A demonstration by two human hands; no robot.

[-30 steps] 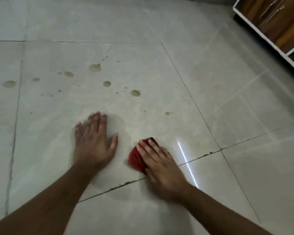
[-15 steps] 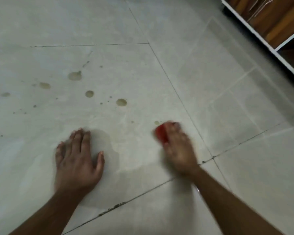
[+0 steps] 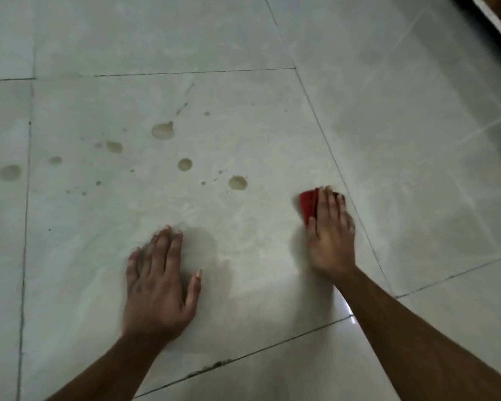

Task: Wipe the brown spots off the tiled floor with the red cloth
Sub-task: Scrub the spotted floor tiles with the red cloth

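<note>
Pale tiled floor point(image 3: 388, 140) fills the view; the right hand point(image 3: 331, 235) presses the red cloth point(image 3: 308, 205) flat under straight fingers, mid-wipe; the left hand point(image 3: 159, 285) rests spread on the tile; brown spots point(image 3: 237, 182) lie just left, so sweeping leftward seems next.

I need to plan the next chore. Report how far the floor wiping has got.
Done: the tile around the left hand shows faint wipe smears and no spots. In hand: the right hand presses the red cloth to the floor. Left: the brown spots beyond and left of both hands remain.
</note>
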